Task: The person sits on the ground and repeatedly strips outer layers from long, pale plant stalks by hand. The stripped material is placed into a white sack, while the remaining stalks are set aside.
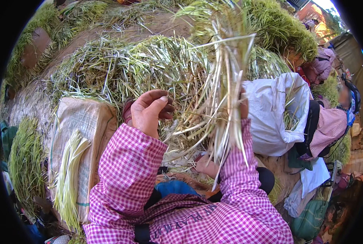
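Observation:
My right hand is mostly hidden behind a loose bunch of long pale plant stalks, which it holds upright with roots or stalk ends hanging over my checked sleeve. To the left of the bunch, my left hand is raised with its fingers curled and thumb near the fingertips; whether a thin strand lies between them cannot be told. A heap of green and dry stalks lies beyond both hands. A neat bundle of pale stalks rests on a woven sack at my left.
A white woven sack with some stalks at its mouth stands at right, beside a seated person in a checked garment. Green piles lie farther off, and another pile is at far left. A green bag sits at lower right.

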A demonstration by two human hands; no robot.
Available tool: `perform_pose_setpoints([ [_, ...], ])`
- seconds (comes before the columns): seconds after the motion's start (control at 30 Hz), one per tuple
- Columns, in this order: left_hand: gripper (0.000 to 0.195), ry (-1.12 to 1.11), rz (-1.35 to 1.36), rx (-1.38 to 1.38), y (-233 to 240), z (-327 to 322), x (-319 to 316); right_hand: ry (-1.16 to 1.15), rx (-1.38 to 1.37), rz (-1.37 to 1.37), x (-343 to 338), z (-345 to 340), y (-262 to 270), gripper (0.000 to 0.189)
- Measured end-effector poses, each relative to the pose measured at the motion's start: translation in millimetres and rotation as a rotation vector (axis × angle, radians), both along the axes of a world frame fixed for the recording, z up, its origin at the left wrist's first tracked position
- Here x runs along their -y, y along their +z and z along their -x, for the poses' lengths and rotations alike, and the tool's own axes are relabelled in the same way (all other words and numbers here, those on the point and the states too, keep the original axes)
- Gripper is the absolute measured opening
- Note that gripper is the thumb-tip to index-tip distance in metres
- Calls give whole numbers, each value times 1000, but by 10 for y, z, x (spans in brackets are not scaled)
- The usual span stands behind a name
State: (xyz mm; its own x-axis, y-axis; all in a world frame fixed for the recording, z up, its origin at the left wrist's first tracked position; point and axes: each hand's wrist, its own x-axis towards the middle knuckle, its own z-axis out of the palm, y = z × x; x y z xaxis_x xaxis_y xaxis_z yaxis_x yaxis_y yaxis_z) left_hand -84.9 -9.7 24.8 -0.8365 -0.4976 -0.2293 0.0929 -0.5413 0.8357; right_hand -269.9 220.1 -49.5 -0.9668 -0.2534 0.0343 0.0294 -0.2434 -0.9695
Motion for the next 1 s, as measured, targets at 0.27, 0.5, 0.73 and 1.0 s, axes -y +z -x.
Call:
perform_pose_setpoints([
  [0.27, 17, -2, -10, -44, 10, -78, 139, -431, -71, -684, -188, 179, -786, 25],
  [0.5, 18, -8, -42, -36, 60, -106, 167, -210, -196, -778, 666, -56, -366, 10],
  [0.73, 16, -7, -43, -1, 72, -100, 136, -6, -235, -1462, 1030, 57, -425, 30],
  [1.0, 16, -6, -56, -53, 77, -89, 129, -9, 68, -107, 565, -104, 114, 7],
])
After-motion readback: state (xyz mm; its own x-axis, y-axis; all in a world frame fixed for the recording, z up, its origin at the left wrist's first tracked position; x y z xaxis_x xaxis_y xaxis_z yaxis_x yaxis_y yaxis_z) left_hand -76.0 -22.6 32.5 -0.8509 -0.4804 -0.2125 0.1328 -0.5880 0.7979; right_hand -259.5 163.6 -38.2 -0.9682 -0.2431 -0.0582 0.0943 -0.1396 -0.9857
